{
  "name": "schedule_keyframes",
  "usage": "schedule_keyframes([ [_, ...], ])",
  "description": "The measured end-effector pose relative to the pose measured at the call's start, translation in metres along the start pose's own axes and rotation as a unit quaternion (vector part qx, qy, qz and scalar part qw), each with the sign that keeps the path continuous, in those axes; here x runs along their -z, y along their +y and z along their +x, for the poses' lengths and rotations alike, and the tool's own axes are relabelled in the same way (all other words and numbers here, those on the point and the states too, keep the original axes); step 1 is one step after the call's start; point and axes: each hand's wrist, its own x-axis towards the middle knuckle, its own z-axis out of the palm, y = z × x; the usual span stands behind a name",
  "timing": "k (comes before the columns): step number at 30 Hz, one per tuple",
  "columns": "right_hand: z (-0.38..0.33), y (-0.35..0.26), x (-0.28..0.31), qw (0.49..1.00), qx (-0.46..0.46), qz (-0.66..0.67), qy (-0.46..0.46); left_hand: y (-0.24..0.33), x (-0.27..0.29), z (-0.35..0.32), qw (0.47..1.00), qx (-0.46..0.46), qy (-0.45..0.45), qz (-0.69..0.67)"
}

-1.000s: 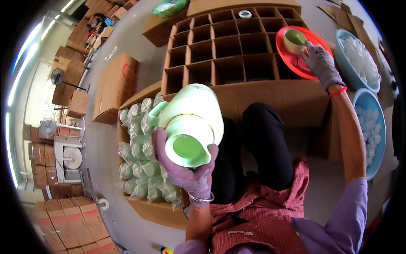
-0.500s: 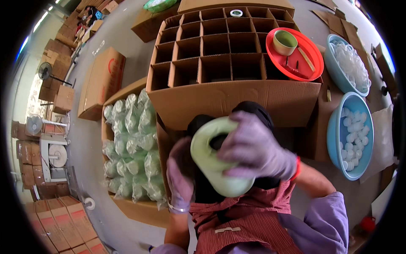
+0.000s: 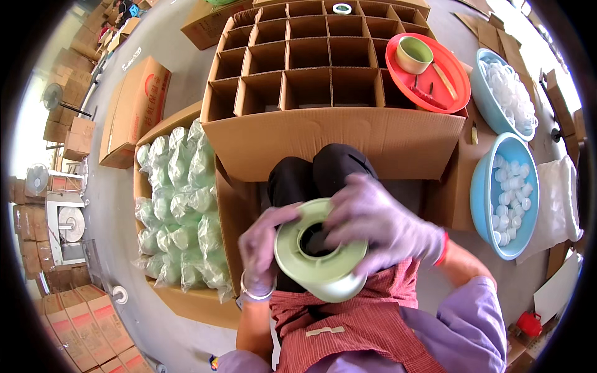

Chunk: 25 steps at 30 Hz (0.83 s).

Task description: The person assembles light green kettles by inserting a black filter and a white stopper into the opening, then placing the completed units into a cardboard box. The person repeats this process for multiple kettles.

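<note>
A pale green hollow container (image 3: 333,283) with a wide flared rim and a dark round opening rests over my lap. Its opening tilts up toward me. My gloved left hand (image 3: 261,242) is curled against the left side of the rim, with the thumb side on top. On the right, my gloved right hand (image 3: 392,225) bends over the rim, its fingers at the edge of the opening and its thumb lower on the rim. Those right fingers are a little blurred. What lies inside the opening is too dark to make out.
Ahead stands a divided cardboard box (image 3: 336,140) with a red plate (image 3: 457,59) on its right corner, carrying a green cup (image 3: 413,55) and small tools. Plastic-wrapped green items (image 3: 180,211) fill the left box. Blue basins (image 3: 482,214) of white plastic parts stand right.
The container has turned so its flared rim and opening face me. My left hand has come onto the rim, and my right hand has shifted over the opening's edge. The view moved slightly.
</note>
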Motion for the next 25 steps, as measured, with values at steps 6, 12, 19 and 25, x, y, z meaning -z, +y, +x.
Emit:
schedule_keyframes([
  [6, -0.011, -0.007, 0.005, 0.987, -0.129, 0.009, 0.091, -0.006, -0.003, -0.003, 0.989, -0.021, 0.103, -0.105],
  [12, -0.043, 0.003, 0.022, 0.961, -0.242, -0.011, 0.136, 0.0, 0.045, -0.021, 0.982, -0.058, -0.033, -0.178],
  [19, 0.048, 0.006, -0.027, 0.897, -0.323, 0.252, 0.166, 0.052, 0.007, 0.06, 0.987, -0.059, -0.143, 0.051],
  [25, 0.062, 0.03, 0.0, 0.965, -0.075, 0.069, 0.241, 0.018, 0.016, 0.088, 0.989, 0.027, 0.098, -0.11],
])
